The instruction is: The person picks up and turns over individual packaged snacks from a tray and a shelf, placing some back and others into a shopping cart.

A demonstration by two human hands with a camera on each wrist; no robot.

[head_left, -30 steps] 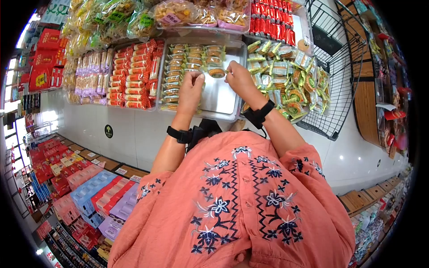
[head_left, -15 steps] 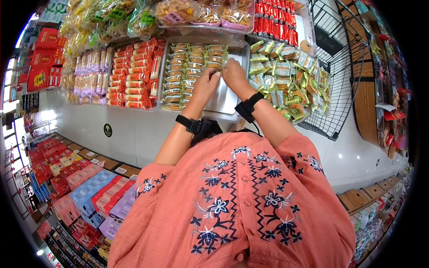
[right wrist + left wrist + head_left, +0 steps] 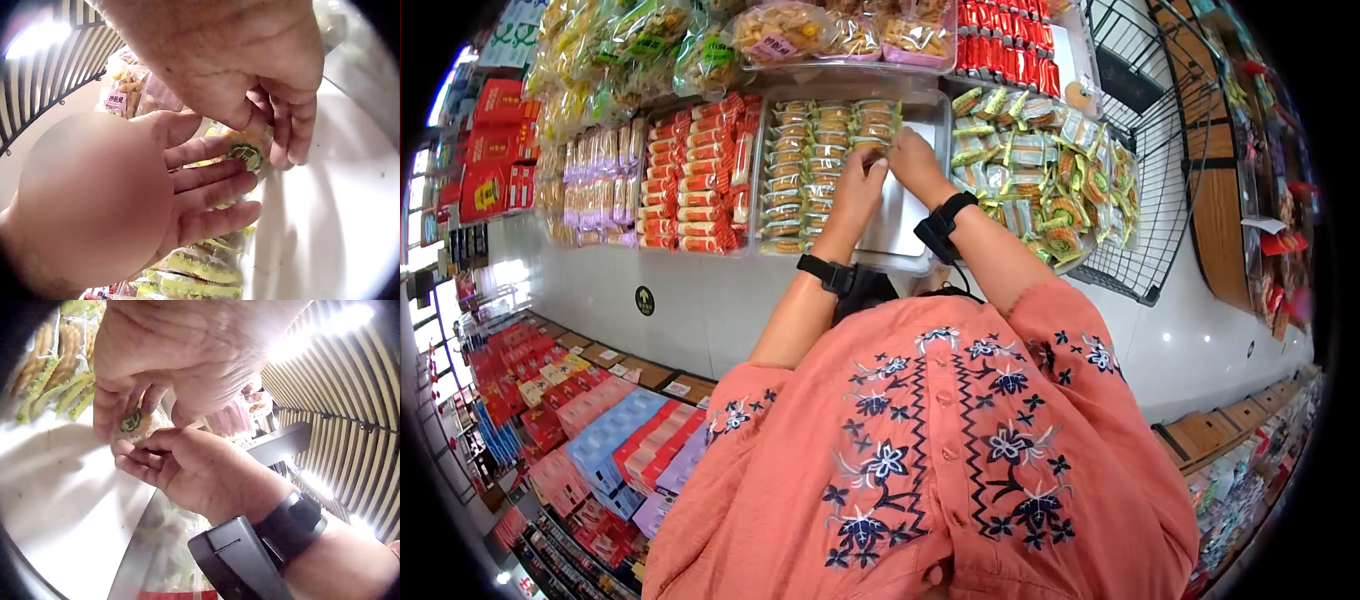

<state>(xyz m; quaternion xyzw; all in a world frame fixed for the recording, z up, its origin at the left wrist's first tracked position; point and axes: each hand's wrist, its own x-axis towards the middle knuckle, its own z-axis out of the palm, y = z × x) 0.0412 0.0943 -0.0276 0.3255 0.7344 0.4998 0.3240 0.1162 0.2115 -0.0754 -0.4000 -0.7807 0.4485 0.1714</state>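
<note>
A clear-wrapped round cookie point(image 3: 245, 155) with a green print lies between the hands, at the near end of the third row of wrapped cookies point(image 3: 876, 115) in a metal tray point(image 3: 900, 225). My right hand point(image 3: 915, 162) holds its right side, thumb and fingers at the wrapper in the right wrist view. My left hand point(image 3: 860, 190) comes from the left. Its fingers point(image 3: 215, 182) are straight, their tips over the wrapper in the right wrist view. In the left wrist view the cookie point(image 3: 132, 422) is partly hidden by both hands.
Red-and-orange wrapped snack rolls point(image 3: 715, 180) fill the tray to the left. Green-wrapped cookies point(image 3: 1040, 180) are heaped to the right, beside a black wire cart point(image 3: 1150, 230). Bagged snacks point(image 3: 780, 32) and red packets point(image 3: 1010, 45) stand behind.
The cookie has gone from lying apart in front of the third row to the row's near end. My left hand has moved right and up to meet it; the right hand has shifted slightly left.
</note>
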